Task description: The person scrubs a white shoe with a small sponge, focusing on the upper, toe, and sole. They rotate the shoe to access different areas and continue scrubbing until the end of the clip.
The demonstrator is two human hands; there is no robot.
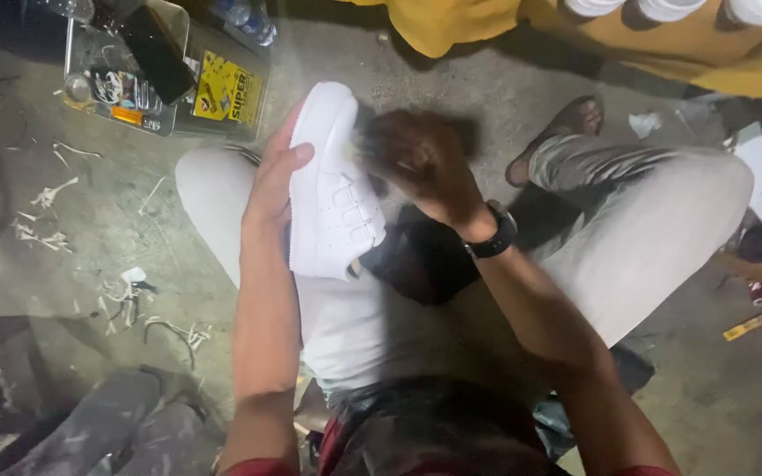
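White shoe (pixel 335 189) sits over my lap, toe pointing away. My left hand (pixel 272 181) grips its left side, thumb on top. My right hand (pixel 421 163) is blurred against the shoe's right edge; grip I can't tell. Black watch (pixel 493 236) on that wrist. Tray (pixel 125 79) on floor beyond.

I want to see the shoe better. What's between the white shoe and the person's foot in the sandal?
In the head view, the blurred right hand lies between the white shoe and the sandal, then bare floor.

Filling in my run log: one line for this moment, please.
left hand: grips white shoe | right hand: blurred, on shoe's side | shoe: over lap
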